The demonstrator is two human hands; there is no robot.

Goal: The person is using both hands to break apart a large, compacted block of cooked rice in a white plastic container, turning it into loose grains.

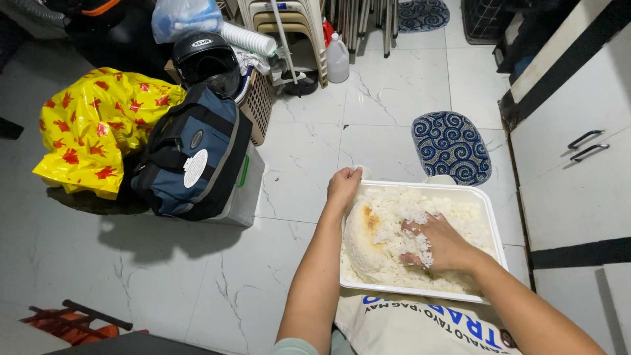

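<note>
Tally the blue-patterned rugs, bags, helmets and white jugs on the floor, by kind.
Blue-patterned rugs: 2, one near the tray, one at the top
Bags: 2, blue, yellow
Black helmet: 1
White jug: 1
Total: 6

Floor [394, 98]: white marble-pattern tiles, glossy, evenly lit. Left side: yellow bag with red prints [95, 128], blue-grey duffel bag [190, 154], black helmet [207, 62] on a wicker basket [259, 105]; stacked plastic chairs [292, 26] at top. Right: white cabinet [572, 164] with dark handles; blue spiral-pattern mat [451, 146] beside it.
</note>
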